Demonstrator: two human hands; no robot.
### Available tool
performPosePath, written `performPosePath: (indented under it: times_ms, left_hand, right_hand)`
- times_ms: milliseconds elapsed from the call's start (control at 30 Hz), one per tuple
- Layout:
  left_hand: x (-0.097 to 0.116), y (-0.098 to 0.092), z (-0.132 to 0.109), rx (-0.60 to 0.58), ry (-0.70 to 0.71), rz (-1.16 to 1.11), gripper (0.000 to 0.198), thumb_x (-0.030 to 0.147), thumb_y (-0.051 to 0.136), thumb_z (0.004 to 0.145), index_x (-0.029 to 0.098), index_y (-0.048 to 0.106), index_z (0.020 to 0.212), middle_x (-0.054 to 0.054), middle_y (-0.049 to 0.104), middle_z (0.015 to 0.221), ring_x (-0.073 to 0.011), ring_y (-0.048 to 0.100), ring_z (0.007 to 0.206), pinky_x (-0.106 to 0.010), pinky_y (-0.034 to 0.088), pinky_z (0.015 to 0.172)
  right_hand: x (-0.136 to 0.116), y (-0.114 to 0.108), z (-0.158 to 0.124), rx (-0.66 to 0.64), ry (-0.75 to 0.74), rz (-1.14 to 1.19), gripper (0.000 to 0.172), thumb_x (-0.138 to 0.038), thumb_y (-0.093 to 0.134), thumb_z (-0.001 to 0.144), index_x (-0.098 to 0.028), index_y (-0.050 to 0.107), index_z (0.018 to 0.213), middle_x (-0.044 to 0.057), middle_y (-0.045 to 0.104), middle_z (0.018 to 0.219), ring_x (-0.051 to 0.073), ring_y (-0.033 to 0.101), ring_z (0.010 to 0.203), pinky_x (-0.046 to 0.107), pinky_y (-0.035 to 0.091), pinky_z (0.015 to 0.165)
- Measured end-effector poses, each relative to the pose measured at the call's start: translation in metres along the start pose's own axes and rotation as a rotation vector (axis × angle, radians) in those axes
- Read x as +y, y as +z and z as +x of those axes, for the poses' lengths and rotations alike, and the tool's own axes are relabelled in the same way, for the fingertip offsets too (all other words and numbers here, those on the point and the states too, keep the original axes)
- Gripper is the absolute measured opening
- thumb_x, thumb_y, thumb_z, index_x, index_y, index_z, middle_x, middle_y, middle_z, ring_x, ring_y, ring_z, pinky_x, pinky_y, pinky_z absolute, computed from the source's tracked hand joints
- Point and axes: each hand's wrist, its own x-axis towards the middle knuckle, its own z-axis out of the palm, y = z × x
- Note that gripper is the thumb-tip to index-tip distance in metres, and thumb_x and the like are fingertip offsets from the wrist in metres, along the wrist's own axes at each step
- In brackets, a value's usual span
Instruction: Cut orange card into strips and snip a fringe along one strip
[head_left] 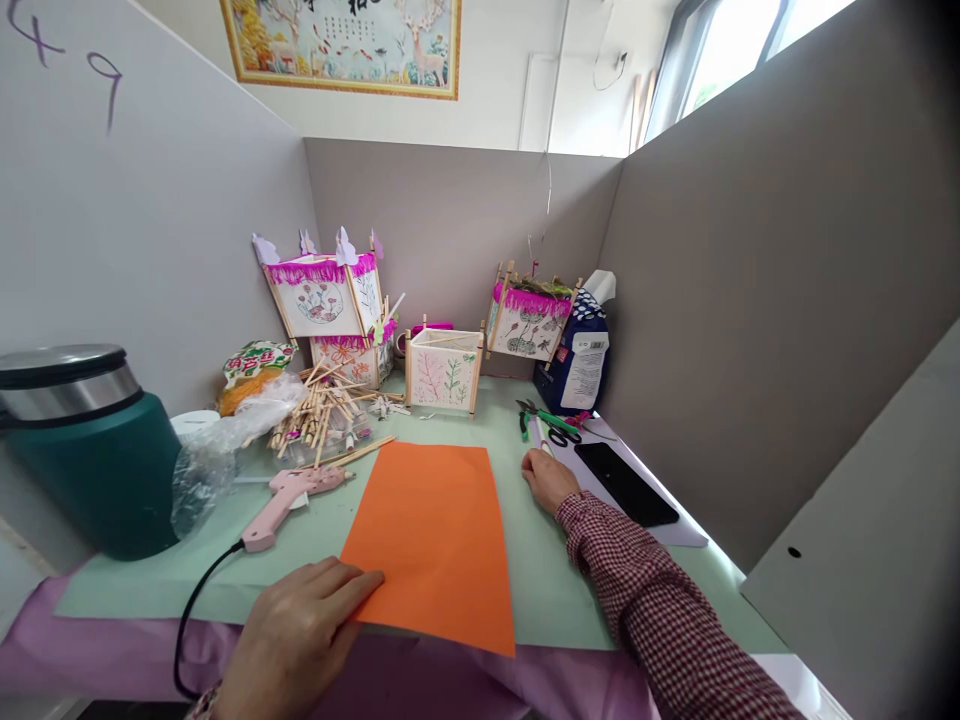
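**On the green mat (135, 590), an orange sheet of paper (427, 545) lies flat under one hand**

Right in the middle of the mat sits the big orange sheet. Its near end pokes out past the mat edge, over a purple cloth (420, 680). The left hand (292, 630) lies on the sheet's near left corner. Its fingers are pressed close together and stretched out flat, and they pinch nothing. The right hand (550, 480) rests on the mat just beside the sheet's right edge and does not touch it. Its fingers sit close together and bend a little, and they hold nothing. A red and white checked sleeve (637, 570) covers that arm.

Near the left side of the sheet lies a pink glue gun (292, 500) with a black cord (187, 610) that droops off the mat. Behind it is a messy pile of wooden sticks (322, 415), and a see-through plastic bag (210, 470) sits beside them. A big green flask (97, 480) with a steel top stands at the left.

Past the right hand are scissors with green handles (536, 420), scissors with black handles (562, 436), and a black phone (626, 483) on white paper (600, 480). At the back stand paper lanterns (322, 295) with wooden frames, pink fringe and drawn flowers.
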Motion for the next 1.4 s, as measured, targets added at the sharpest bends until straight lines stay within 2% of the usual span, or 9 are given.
performPosePath:
  times_ms: [333,533,700,833,933,1067,1200,1300,1400]
  left_hand:
    - [0.001,0.004,0.002,-0.005,0.023,-0.004,0.027,0.014,0.043,0.077,0.021,0.065,0.091,-0.004,0.066,0.077,-0.016,0.06,0.067,-0.027,0.048,0.063]
    - [0.0,0.004,0.001,-0.032,0.011,-0.008,0.03,0.012,0.042,0.074,0.022,0.065,0.093,-0.004,0.066,0.079,-0.0159,0.06,0.071,-0.026,0.047,0.065]
    - [0.0,0.006,0.004,-0.034,0.012,-0.002,0.028,0.016,0.044,0.077,0.02,0.065,0.094,-0.004,0.066,0.081,-0.0164,0.06,0.071,-0.026,0.047,0.063]
    - [0.002,0.011,0.01,-0.026,0.014,-0.008,0.028,0.018,0.042,0.079,0.02,0.065,0.096,-0.005,0.066,0.083,-0.017,0.06,0.073,-0.027,0.046,0.064]
    - [0.005,0.013,0.017,-0.013,0.024,-0.023,0.028,0.018,0.042,0.08,0.019,0.065,0.097,-0.005,0.065,0.084,-0.0173,0.06,0.075,-0.028,0.046,0.066]
    - [0.013,0.011,0.029,0.017,0.065,-0.044,0.025,0.019,0.044,0.08,0.019,0.065,0.095,-0.005,0.066,0.082,-0.017,0.059,0.072,-0.029,0.047,0.066]
    - [0.02,0.009,0.039,0.021,0.075,-0.06,0.023,0.017,0.046,0.079,0.019,0.063,0.095,-0.004,0.065,0.081,-0.0178,0.058,0.072,-0.032,0.047,0.069]
    - [0.018,0.01,0.041,-0.004,0.054,-0.076,0.024,0.015,0.048,0.077,0.02,0.063,0.095,-0.004,0.065,0.084,-0.0185,0.058,0.075,-0.033,0.046,0.07]
    - [0.006,0.014,0.035,-0.033,-0.013,-0.135,0.027,0.011,0.048,0.076,0.021,0.062,0.096,-0.003,0.064,0.09,-0.0184,0.057,0.082,-0.033,0.046,0.073]
  right_hand:
    - [-0.012,-0.01,-0.016,-0.048,-0.059,0.007,0.015,-0.017,0.043,0.082,-0.018,0.051,0.094,0.005,0.06,0.096,0.015,0.055,0.085,0.024,0.035,0.068]
    - [0.007,-0.053,-0.116,-0.194,-0.227,0.308,0.013,-0.024,0.039,0.083,-0.022,0.051,0.082,0.002,0.06,0.083,0.014,0.054,0.076,0.025,0.039,0.068]
    - [0.072,-0.064,-0.214,-0.353,0.07,0.292,0.02,-0.037,0.039,0.083,-0.028,0.052,0.07,0.003,0.06,0.073,0.017,0.054,0.066,0.03,0.042,0.06]
    - [0.111,-0.051,-0.25,-0.261,0.255,0.161,0.009,-0.036,0.049,0.075,-0.033,0.058,0.077,0.004,0.062,0.074,0.02,0.057,0.064,0.035,0.045,0.058]
    - [0.099,-0.052,-0.244,-0.084,0.103,0.168,0.026,-0.035,0.052,0.074,-0.038,0.055,0.1,0.005,0.057,0.106,0.02,0.059,0.077,0.033,0.048,0.063]
    - [0.035,-0.06,-0.208,0.118,-0.198,0.132,0.026,-0.037,0.045,0.083,-0.031,0.054,0.106,0.006,0.052,0.114,0.02,0.056,0.092,0.032,0.049,0.073]
    - [-0.027,-0.047,-0.164,0.334,-0.458,0.08,0.069,-0.048,0.056,0.074,-0.016,0.034,0.132,0.014,0.036,0.133,0.029,0.036,0.12,0.043,0.039,0.092]
    - [-0.045,-0.027,-0.137,0.386,-0.598,0.06,0.053,-0.035,0.046,0.083,-0.018,0.036,0.132,0.012,0.042,0.131,0.027,0.035,0.121,0.045,0.035,0.094]
    - [-0.04,-0.012,-0.124,0.321,-0.628,0.05,0.042,-0.025,0.042,0.084,-0.02,0.044,0.126,0.009,0.053,0.122,0.023,0.045,0.114,0.041,0.037,0.09]
